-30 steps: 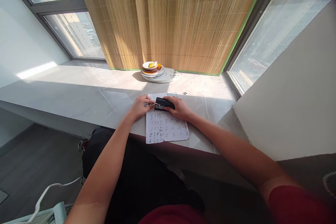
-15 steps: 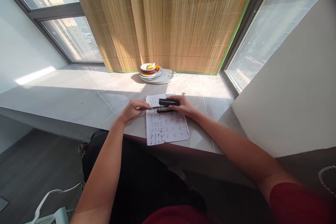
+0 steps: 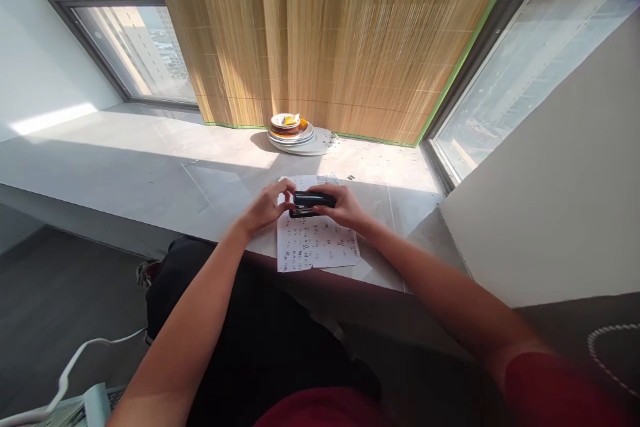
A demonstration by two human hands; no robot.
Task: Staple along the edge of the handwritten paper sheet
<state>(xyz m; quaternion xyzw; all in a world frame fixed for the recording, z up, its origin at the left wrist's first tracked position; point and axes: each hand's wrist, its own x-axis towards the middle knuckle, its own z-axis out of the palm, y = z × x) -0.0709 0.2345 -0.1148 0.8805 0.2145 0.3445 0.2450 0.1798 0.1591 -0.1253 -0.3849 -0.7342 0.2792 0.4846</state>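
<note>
A black stapler is held just above a handwritten sheet of paper, its top arm and base slightly apart with a metal strip between them. My right hand grips the stapler's right end, fingers over the top and thumb lower down. At the other end, my left hand has its curled fingers and thumb closed on the tip. Whatever lies between those left fingertips is too small to make out. The paper rests on the pale tiled ledge.
Behind the paper stands a stack of plates and bowls near a bamboo blind. A small dark bit lies right of the paper's top. Windows and a white wall flank the ledge. At lower left runs a white cable.
The stapler's parts have come closer together, and the metal strip no longer sticks out to the left. My left hand has moved in against the tip, its fingers now more curled.
</note>
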